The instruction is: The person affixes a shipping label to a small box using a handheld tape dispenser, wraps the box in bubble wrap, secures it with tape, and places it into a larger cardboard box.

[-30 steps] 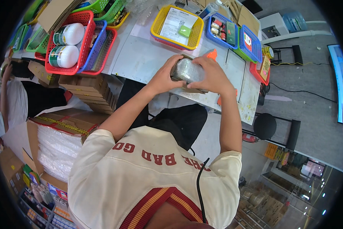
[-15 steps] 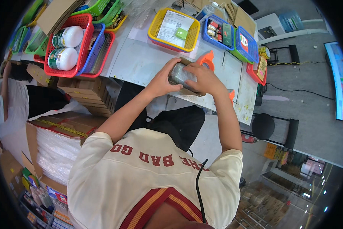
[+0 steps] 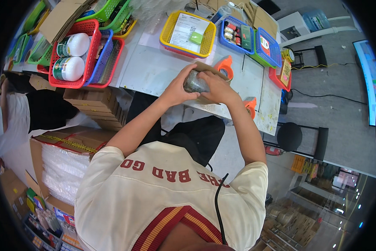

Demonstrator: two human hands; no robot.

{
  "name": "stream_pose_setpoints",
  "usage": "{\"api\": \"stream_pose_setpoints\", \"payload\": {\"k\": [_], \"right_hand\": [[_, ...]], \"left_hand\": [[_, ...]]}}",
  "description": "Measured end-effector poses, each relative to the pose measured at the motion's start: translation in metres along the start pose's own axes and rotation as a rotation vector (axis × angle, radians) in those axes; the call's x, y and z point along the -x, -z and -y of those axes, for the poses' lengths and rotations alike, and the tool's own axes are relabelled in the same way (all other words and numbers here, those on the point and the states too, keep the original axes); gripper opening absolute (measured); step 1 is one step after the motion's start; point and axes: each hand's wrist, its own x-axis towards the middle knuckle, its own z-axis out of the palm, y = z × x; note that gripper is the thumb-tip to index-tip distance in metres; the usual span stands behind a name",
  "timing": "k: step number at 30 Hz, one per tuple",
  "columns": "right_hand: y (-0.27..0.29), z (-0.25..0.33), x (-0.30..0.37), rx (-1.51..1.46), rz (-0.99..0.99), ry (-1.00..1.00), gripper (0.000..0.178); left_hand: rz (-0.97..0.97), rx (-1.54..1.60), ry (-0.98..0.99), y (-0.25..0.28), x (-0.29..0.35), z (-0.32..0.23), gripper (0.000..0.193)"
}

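At the near edge of the white table (image 3: 154, 75), a greyish bundle (image 3: 194, 83) that looks wrapped in clear plastic sits between my hands. My left hand (image 3: 178, 88) curves round its left side, fingers at the far end and thumb at the near end. From the right, my right hand (image 3: 217, 88) presses against it with bent fingers. Brown cardboard (image 3: 204, 67) shows behind and under the bundle; my hands hide most of it. Just beyond my right hand lies an orange tape dispenser (image 3: 225, 65), and a second orange dispenser (image 3: 249, 106) is by the table's right edge.
A yellow basket (image 3: 165, 35) holding a paper sheet and a green item stands at the back, with blue baskets (image 3: 225, 42) to its right. At left, a red basket (image 3: 91, 62) carries two white tubs (image 3: 73, 45). A person (image 3: 18, 108) is at far left, near stacked cartons (image 3: 91, 98).
My right hand has shifted slightly on the bundle, its fingers now more bent. The cardboard behind shows more. My view has shifted a little.
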Motion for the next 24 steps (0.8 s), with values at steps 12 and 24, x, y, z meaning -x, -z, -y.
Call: {"api": "stream_pose_setpoints", "payload": {"k": [12, 24], "right_hand": [[-0.008, 0.01, 0.011, -0.076, -0.083, 0.005, 0.055], [-0.025, 0.008, 0.003, -0.104, -0.176, -0.26, 0.08]], "left_hand": [[-0.007, -0.052, -0.011, 0.001, 0.004, -0.005, 0.101], [0.1, -0.059, -0.053, 0.006, -0.011, -0.002, 0.099]]}}
